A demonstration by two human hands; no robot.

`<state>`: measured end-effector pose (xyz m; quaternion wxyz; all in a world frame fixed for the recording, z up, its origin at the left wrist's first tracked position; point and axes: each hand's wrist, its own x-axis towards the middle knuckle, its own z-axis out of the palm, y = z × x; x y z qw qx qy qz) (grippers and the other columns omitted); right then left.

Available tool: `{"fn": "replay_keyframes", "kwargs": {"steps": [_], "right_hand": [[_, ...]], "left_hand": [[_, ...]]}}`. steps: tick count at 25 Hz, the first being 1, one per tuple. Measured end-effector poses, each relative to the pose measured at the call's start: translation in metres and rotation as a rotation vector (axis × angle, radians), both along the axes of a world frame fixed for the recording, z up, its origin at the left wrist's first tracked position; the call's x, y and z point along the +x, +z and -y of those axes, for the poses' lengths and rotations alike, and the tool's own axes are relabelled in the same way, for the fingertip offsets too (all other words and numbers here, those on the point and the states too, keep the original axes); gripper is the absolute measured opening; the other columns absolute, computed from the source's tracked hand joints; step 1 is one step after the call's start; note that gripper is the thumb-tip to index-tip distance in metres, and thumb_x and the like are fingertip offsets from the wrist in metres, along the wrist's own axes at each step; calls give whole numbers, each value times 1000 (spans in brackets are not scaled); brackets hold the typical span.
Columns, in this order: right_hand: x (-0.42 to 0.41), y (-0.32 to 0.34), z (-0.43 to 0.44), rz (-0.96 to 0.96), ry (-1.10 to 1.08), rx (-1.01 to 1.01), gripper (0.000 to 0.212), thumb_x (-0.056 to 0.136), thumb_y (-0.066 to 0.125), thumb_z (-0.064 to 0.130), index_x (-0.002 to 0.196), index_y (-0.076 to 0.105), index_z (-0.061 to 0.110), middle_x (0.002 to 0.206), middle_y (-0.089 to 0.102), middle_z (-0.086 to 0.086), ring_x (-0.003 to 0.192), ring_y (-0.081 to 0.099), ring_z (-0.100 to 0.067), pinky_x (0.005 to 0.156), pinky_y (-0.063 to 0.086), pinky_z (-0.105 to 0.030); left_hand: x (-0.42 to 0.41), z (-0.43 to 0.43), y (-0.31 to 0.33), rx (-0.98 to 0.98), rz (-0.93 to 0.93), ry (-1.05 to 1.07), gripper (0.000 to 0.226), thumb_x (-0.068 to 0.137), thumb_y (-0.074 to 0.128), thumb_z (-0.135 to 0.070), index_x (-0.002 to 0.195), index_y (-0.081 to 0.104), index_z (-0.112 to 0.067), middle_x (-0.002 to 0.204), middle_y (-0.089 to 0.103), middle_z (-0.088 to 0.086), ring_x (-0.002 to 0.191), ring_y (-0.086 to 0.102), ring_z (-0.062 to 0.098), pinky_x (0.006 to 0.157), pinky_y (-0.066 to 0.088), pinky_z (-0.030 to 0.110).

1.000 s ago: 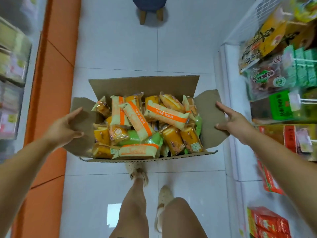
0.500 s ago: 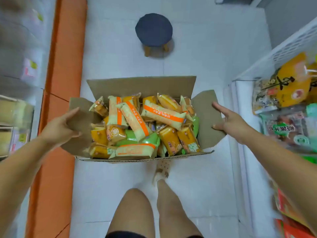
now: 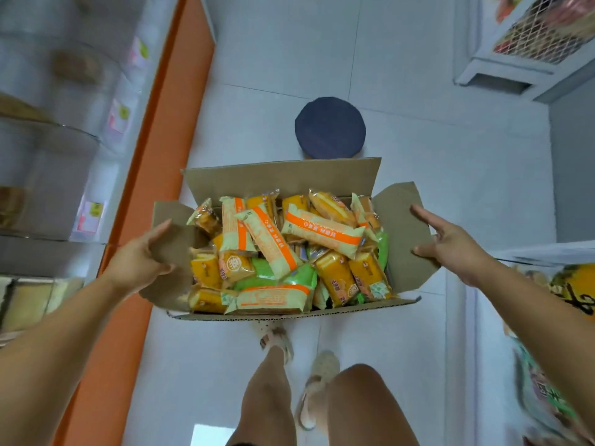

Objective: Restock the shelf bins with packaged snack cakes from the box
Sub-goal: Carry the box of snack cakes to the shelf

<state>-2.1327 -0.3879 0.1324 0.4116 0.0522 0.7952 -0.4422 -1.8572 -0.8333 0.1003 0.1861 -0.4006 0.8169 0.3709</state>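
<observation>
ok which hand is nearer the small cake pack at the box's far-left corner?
Left. The left hand grips the box at its left flap, right beside the cake pack; the right hand holds the opposite flap, across the box.

box top open, stool beyond
</observation>
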Motion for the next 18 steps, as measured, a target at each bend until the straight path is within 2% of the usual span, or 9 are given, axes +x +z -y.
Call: {"fn": "replay_keyframes", "kwargs": {"steps": [3, 6, 11, 15, 18], "right_hand": [[-58, -1, 40, -12, 43, 14, 82, 84, 62, -13, 143, 41, 39, 135, 54, -1, 98, 66, -19, 65, 58, -20], [-128, -3, 87, 4, 122, 12, 82, 84, 63, -12, 143, 41, 40, 132, 57, -4, 97, 66, -21, 69, 59, -22], [-240, -3, 180, -26, 358, 21, 81, 84, 63, -12, 140, 43, 43, 133, 56, -7, 94, 65, -21, 68, 59, -20], [-314, -3, 271, -46, 521, 24, 83, 84, 62, -14, 135, 43, 49, 139, 52, -5, 103, 64, -24, 65, 58, -18], [-353, -4, 345, -57, 638, 39, 79, 85, 60, -14, 140, 44, 42, 129, 60, -4, 91, 67, -18, 66, 58, -18]], "left_hand": [[-39, 27, 2, -3, 6, 49, 93, 73, 81, -2, 148, 37, -37, 139, 56, 5, 115, 58, 28, 96, 49, 41], [-74, 45, 5, -18, 53, 122, 93, 74, 81, -5, 147, 36, -42, 139, 56, 6, 116, 58, 31, 97, 49, 47], [-118, 64, 4, -19, 64, 306, 91, 77, 78, -5, 148, 34, -41, 141, 54, 7, 117, 57, 30, 96, 50, 43], [-141, 82, -9, 30, 64, 475, 88, 80, 76, -6, 149, 32, -40, 142, 50, 9, 114, 56, 31, 90, 49, 37], [-161, 94, -22, 35, 73, 563, 86, 82, 73, -6, 150, 30, -38, 141, 49, 12, 107, 55, 29, 87, 48, 36]]}}
